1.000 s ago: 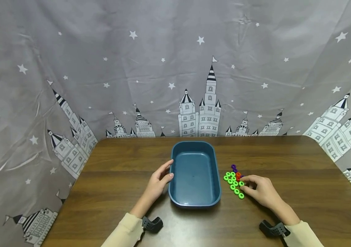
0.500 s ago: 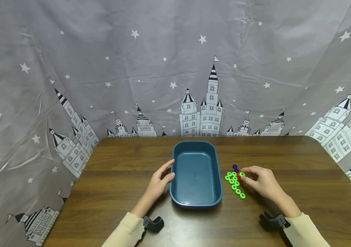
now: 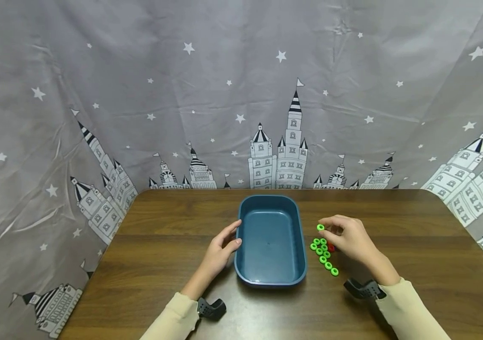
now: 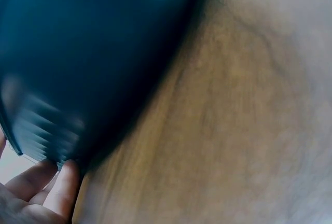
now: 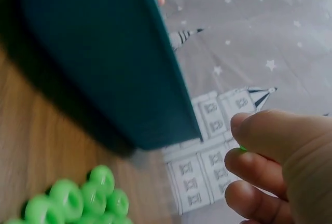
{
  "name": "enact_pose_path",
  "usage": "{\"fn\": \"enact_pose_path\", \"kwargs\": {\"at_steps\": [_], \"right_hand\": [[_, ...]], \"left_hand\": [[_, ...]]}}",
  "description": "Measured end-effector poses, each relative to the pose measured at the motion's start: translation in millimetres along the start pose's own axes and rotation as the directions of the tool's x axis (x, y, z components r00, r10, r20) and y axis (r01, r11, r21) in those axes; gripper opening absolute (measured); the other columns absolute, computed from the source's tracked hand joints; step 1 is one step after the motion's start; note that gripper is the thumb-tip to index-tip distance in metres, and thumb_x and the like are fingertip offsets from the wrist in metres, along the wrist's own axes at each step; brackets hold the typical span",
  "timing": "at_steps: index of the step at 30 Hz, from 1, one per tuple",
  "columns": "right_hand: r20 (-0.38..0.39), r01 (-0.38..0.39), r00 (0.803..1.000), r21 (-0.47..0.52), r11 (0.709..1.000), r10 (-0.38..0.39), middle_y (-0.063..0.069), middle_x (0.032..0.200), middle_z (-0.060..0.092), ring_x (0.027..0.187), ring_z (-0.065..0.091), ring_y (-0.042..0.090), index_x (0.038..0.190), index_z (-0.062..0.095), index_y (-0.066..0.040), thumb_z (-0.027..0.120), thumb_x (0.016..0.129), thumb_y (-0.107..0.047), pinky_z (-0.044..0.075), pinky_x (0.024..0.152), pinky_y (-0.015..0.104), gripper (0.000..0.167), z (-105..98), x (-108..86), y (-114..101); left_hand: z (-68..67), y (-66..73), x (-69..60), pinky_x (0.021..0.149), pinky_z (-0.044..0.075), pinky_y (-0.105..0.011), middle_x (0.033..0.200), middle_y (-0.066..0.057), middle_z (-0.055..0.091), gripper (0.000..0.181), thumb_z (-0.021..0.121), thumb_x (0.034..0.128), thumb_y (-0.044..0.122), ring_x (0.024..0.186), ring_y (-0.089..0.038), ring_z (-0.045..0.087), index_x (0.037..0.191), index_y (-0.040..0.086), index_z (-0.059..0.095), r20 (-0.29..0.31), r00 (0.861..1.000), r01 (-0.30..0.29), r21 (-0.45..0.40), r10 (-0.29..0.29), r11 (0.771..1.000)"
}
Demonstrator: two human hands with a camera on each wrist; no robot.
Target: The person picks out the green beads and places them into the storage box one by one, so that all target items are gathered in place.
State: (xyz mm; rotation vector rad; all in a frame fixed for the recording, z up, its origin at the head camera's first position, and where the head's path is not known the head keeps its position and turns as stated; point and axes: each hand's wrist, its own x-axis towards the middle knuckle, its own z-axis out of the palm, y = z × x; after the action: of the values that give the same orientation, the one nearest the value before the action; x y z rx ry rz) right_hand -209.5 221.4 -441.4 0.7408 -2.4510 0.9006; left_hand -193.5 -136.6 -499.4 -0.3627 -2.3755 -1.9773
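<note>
In the head view, my right hand point(image 3: 349, 237) pinches a green ring-shaped bead point(image 3: 320, 227) between thumb and fingers, raised near the right side of the blue tray point(image 3: 302, 255). In the right wrist view, only a sliver of that bead point(image 5: 242, 148) shows between the fingertips. Below the hand lies a cluster of green beads point(image 3: 323, 259), with a red bead point(image 3: 331, 247) partly hidden beside it. My left hand point(image 3: 221, 249) rests against the tray's left side, thumb and index tip at the rim. In the left wrist view, its fingers point(image 4: 63, 190) touch the tray's outer wall.
A brown wooden table point(image 3: 173, 255) carries the tray and beads. Behind it hangs a grey curtain point(image 3: 160, 71) printed with castles and stars. Black devices are strapped to the left wrist point(image 3: 211, 309) and right wrist point(image 3: 364, 288).
My right hand has lifted a green bead from the cluster and moved it away from me and slightly left. The left hand stays at the tray. The purple beads have become hidden.
</note>
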Motion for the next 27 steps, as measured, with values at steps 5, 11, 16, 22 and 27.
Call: {"fn": "enact_pose_path", "kwargs": {"at_steps": [5,11,16,22,27], "right_hand": [[0.019,-0.004,1.0,0.043,0.999,0.003,-0.001,0.08,0.073,0.068,0.055,-0.005,0.095,0.078,-0.004,0.081,0.078,0.002,0.049,0.058,0.024,0.018,8.0,11.3,-9.9],[0.051,-0.011,0.999,0.088,0.996,0.006,0.001,0.081,0.073,0.067,0.055,-0.004,0.096,0.079,-0.004,0.081,0.079,0.0,0.051,0.058,0.025,0.017,21.1,19.8,-20.5],[0.072,0.007,0.997,0.129,0.992,-0.017,0.002,0.082,0.074,0.068,0.056,-0.002,0.096,0.079,-0.003,0.081,0.079,-0.001,0.051,0.059,0.023,0.017,31.4,24.1,-29.1],[0.107,-0.001,0.994,0.134,0.991,-0.013,0.004,0.087,0.075,0.069,0.056,0.0,0.098,0.079,-0.002,0.079,0.082,-0.003,0.051,0.061,0.023,0.017,40.8,27.8,-40.1],[0.162,-0.024,0.987,0.136,0.99,0.001,0.005,0.089,0.075,0.068,0.056,0.001,0.101,0.078,-0.001,0.079,0.084,-0.005,0.05,0.059,0.022,0.018,46.5,28.9,-50.9]], "left_hand": [[1.1,-0.4,-0.1,0.1,0.049,-0.024,0.149,-0.024,0.054,0.049,0.059,0.0988,0.005,0.133,-0.043,0.056,0.147,0.004,0.052,-0.002,1.0,-0.01,0.002,0.01,1.0],[1.9,-1.4,-0.1,0.1,0.049,-0.023,0.148,-0.026,0.055,0.049,0.06,0.0986,0.005,0.131,-0.043,0.056,0.147,0.004,0.053,0.001,1.0,-0.008,-0.007,0.008,1.0],[2.1,-2.5,-0.8,0.099,0.049,-0.022,0.147,-0.026,0.055,0.049,0.059,0.0987,0.005,0.13,-0.044,0.057,0.147,0.003,0.052,0.0,1.0,-0.023,-0.004,0.023,1.0],[1.4,-3.5,-0.2,0.098,0.049,-0.021,0.144,-0.028,0.056,0.05,0.06,0.098,0.005,0.128,-0.045,0.058,0.147,0.001,0.052,-0.006,0.999,-0.048,0.002,0.048,0.999],[0.9,-1.8,0.2,0.099,0.049,-0.022,0.146,-0.026,0.056,0.05,0.061,0.0977,0.005,0.13,-0.044,0.058,0.147,0.003,0.053,-0.007,1.0,-0.024,-0.002,0.024,1.0]]}}
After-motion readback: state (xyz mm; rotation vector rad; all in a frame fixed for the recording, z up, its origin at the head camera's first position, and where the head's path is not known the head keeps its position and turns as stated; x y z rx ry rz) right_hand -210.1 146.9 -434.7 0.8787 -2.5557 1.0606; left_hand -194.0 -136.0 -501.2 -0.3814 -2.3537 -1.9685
